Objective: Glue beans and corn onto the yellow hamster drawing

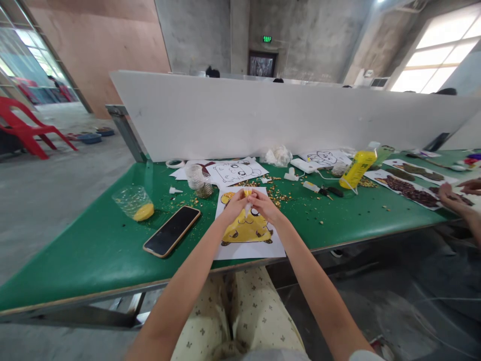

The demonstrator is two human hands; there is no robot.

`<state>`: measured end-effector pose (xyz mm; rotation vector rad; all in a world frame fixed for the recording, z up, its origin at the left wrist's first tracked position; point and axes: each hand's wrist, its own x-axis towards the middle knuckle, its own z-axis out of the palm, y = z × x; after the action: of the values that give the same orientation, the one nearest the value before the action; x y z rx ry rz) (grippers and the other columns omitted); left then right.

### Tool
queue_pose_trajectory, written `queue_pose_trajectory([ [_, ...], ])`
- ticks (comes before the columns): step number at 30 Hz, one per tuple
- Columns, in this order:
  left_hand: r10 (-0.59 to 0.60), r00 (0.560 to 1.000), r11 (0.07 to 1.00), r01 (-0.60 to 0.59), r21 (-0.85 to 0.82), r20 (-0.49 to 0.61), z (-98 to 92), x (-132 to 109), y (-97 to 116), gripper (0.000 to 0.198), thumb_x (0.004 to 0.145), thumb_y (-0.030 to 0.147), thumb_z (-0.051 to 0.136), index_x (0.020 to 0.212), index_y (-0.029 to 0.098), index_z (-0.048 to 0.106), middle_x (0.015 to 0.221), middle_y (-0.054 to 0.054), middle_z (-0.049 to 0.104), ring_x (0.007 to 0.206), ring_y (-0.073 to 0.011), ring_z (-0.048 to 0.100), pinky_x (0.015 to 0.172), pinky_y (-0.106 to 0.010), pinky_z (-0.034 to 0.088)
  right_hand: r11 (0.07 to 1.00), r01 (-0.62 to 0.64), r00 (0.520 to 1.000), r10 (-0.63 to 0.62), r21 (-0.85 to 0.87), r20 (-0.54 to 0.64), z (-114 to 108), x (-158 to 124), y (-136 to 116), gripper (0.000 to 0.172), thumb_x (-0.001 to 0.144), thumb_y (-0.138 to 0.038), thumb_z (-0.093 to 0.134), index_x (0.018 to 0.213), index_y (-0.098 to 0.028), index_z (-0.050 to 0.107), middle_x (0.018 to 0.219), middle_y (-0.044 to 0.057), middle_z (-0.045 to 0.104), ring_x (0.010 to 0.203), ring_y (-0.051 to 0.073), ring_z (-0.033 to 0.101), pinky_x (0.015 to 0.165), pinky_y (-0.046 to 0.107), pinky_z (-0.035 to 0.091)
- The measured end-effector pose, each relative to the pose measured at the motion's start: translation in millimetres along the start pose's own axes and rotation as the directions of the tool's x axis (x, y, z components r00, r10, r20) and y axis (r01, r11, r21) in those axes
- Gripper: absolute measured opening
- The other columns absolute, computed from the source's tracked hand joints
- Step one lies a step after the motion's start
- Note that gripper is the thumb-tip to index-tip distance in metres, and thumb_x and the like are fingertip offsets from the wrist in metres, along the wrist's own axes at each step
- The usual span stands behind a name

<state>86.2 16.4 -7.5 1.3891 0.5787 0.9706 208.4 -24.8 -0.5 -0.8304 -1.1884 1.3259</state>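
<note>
Glue tube (247,206), small, whitish: centre of the frame, upright between both hands, its tip pointing down at the picture sheet (249,244).

Left hand (235,204): fingers curled and pressed together around the tube's left side, pinching it.

Right hand (264,204): fingers closed against the tube's right side, fingertips meeting those of the left hand. The tube is mostly hidden between the two sets of fingers; only a narrow strip shows.

Picture sheet: white paper with a cartoon animal filled in yellow, lying on the green table (75,250) directly under the hands, at the table's near edge.

Phone (172,231): dark screen up, left of the sheet, well apart from the hands.

Plastic cup (134,202): clear, tilted, yellow grain inside, left of centre.

Small jar (199,182): clear, above the phone, beside an uncoloured outline drawing (236,171).

Yellow bottle (358,167): leaning, right of centre.

Scattered seeds (278,195): loose on the table just above the hands.

Co-worker's hands (456,193): right edge of the frame, over sheets covered in dark seeds.
</note>
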Motion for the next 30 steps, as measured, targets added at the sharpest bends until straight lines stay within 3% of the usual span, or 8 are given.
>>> queue_pose_trajectory([
  [7, 0.105, 0.986, 0.992, -0.094, 0.089, -0.128, 8.9, 0, -3, 0.014, 0.071, 0.027, 0.059, 0.078, 0.018, 0.051, 0.08, 0.0, 0.054, 0.079, -0.013, 0.049, 0.077, -0.024, 0.039, 0.997, 0.023, 0.999, -0.026, -0.071, -0.035, -6, 4, 5, 0.026, 0.066, -0.037, 0.069, 0.084, -0.02, 0.06, 0.075, -0.002, 0.054, 0.069, 0.011, 0.049, 0.065, 0.022, 0.043],
  [11, 0.136, 0.985, 0.986, -0.124, 0.108, -0.105, 11.9, -1, 2, 0.012, 0.073, 0.026, 0.057, 0.081, 0.018, 0.052, 0.081, 0.0, 0.054, 0.08, -0.014, 0.049, 0.077, -0.025, 0.04, 0.993, 0.047, 0.998, -0.051, -0.105, -0.036, -5, 4, 4, 0.028, 0.066, -0.036, 0.068, 0.088, -0.02, 0.061, 0.079, -0.001, 0.058, 0.075, 0.013, 0.052, 0.07, 0.025, 0.044],
  [17, 0.159, 0.987, 0.982, -0.157, 0.104, -0.016, 9.4, -7, 14, 0.041, 0.073, 0.028, 0.059, 0.113, 0.021, 0.05, 0.099, -0.003, 0.056, 0.092, -0.0162, 0.051, 0.083, -0.026, 0.04, 0.979, 0.111, 0.99, -0.124, -0.169, -0.066, -4, 1, 2, 0.024, 0.068, -0.034, 0.067, 0.087, -0.021, 0.062, 0.085, -0.001, 0.059, 0.079, 0.013, 0.053, 0.075, 0.025, 0.043],
  [22, 0.072, 0.997, 0.994, -0.073, 0.078, 0.006, 6.8, -9, 13, 0.055, 0.074, 0.027, 0.058, 0.126, 0.021, 0.041, 0.085, -0.002, 0.058, 0.078, -0.0132, 0.055, 0.075, -0.026, 0.044, 0.955, 0.166, 0.976, -0.194, -0.247, -0.095, -3, -2, -3, 0.026, 0.066, -0.031, 0.068, 0.09, -0.023, 0.065, 0.097, 0.0, 0.06, 0.094, 0.017, 0.052, 0.083, 0.028, 0.041],
  [26, 0.082, 0.995, 0.992, -0.076, 0.096, -0.056, 5.0, -3, 9, 0.048, 0.069, 0.024, 0.061, 0.115, 0.02, 0.05, 0.09, -0.003, 0.059, 0.076, -0.0144, 0.056, 0.067, -0.025, 0.045, 0.946, 0.185, 0.967, -0.223, -0.266, -0.12, -2, -1, -4, 0.031, 0.065, -0.031, 0.069, 0.095, -0.023, 0.064, 0.097, 0.001, 0.061, 0.094, 0.017, 0.053, 0.084, 0.029, 0.042],
  [30, 0.143, 0.981, 0.98, -0.121, 0.157, -0.132, 2.5, 2, 4, 0.032, 0.065, 0.02, 0.065, 0.096, 0.018, 0.061, 0.095, -0.005, 0.06, 0.085, -0.0181, 0.055, 0.07, -0.026, 0.045, 0.953, 0.179, 0.974, -0.207, -0.243, -0.095, -2, 0, -1, 0.034, 0.066, -0.032, 0.068, 0.098, -0.022, 0.062, 0.094, 0.001, 0.062, 0.087, 0.017, 0.056, 0.078, 0.03, 0.046],
])
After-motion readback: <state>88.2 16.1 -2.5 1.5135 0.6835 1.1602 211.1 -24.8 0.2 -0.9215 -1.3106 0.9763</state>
